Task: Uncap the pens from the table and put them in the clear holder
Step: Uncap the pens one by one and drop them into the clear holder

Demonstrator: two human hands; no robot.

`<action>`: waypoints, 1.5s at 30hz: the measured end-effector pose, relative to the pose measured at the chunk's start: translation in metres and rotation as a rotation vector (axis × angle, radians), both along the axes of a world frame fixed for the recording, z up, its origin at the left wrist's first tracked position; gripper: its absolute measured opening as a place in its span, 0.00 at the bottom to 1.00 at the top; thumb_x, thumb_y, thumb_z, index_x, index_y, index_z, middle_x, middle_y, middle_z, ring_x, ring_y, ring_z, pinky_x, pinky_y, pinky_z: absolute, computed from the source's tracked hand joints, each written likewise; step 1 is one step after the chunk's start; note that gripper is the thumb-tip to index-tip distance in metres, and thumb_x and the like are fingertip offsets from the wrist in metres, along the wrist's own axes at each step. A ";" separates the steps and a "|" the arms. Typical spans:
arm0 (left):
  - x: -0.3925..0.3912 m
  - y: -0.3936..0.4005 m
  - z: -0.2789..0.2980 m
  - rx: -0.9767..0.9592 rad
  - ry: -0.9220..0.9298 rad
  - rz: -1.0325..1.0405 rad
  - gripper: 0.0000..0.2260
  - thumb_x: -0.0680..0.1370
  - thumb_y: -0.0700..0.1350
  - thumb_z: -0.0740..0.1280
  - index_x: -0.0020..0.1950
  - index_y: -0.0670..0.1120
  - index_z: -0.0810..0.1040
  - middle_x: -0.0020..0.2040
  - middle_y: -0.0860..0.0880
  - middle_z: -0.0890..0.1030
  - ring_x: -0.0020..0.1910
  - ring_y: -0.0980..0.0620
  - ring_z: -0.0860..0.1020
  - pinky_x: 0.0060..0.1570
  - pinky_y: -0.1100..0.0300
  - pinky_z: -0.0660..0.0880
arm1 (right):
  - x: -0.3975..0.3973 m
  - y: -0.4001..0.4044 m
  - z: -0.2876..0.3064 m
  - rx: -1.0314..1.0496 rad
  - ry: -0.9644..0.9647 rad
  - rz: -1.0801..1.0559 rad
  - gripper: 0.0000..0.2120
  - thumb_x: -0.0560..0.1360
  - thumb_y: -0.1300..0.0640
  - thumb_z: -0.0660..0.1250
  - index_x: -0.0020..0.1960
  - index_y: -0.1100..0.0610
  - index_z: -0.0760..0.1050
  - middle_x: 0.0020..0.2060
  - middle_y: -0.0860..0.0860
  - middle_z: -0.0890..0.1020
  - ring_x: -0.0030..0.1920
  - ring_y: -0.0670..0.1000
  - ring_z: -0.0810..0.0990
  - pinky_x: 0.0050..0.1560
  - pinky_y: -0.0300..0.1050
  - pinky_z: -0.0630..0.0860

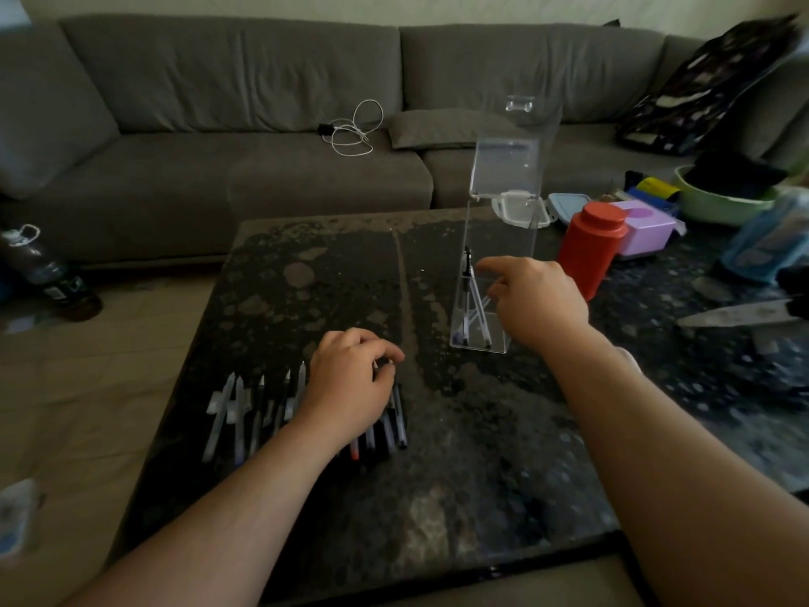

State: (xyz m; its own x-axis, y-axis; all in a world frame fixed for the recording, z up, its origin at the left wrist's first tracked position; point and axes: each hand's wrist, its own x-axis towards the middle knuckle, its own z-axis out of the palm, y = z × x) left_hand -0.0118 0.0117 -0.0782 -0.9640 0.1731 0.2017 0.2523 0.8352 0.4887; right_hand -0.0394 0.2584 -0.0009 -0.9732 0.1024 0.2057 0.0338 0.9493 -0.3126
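A tall clear acrylic holder [499,238] stands upright toward the far right part of the dark speckled stone table [459,475]. A few pens [475,315] already lean inside its bottom compartment, so the job looks partly done, though I cannot count them through the glare.

Most of the work remains, I'd judge. A row of capped ballpoint pens [245,409] lies side by side near the left edge of the table, and more of the row disappears under the left hand [354,383]. That hand rests on the row with its fingers curled down over one or two pens, apparently pinching one at its cap end.

The right hand [534,295] hangs just beside the holder's lower part, fingers loosely spread and holding nothing, index finger pointing toward the clear wall.

A red plastic bottle [591,247] stands just behind that hand.
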 end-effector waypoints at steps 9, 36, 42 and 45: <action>0.003 -0.007 0.005 -0.050 -0.033 0.003 0.10 0.84 0.50 0.66 0.58 0.61 0.85 0.61 0.58 0.77 0.66 0.51 0.70 0.67 0.53 0.68 | 0.023 -0.001 -0.001 -0.048 0.251 0.015 0.22 0.82 0.58 0.67 0.74 0.45 0.74 0.65 0.50 0.81 0.59 0.54 0.81 0.52 0.51 0.81; 0.007 0.012 0.000 -0.442 -0.158 0.007 0.18 0.74 0.72 0.67 0.54 0.63 0.86 0.53 0.55 0.76 0.62 0.46 0.71 0.53 0.51 0.65 | 0.033 -0.055 -0.061 0.000 -0.538 0.178 0.20 0.74 0.33 0.71 0.45 0.49 0.71 0.43 0.48 0.77 0.42 0.47 0.76 0.38 0.45 0.72; 0.007 0.014 0.001 -0.308 -0.051 0.051 0.15 0.79 0.66 0.63 0.51 0.58 0.82 0.48 0.57 0.79 0.59 0.47 0.74 0.55 0.49 0.67 | 0.036 -0.056 -0.054 -0.058 -0.548 0.177 0.13 0.78 0.43 0.70 0.52 0.51 0.72 0.46 0.49 0.77 0.46 0.51 0.76 0.48 0.47 0.73; 0.004 0.007 0.001 -0.152 0.019 0.062 0.08 0.81 0.61 0.65 0.52 0.59 0.76 0.44 0.58 0.79 0.54 0.49 0.77 0.56 0.49 0.71 | 0.036 -0.055 -0.056 -0.043 -0.533 0.150 0.17 0.79 0.40 0.68 0.55 0.52 0.70 0.46 0.49 0.75 0.48 0.52 0.76 0.48 0.48 0.74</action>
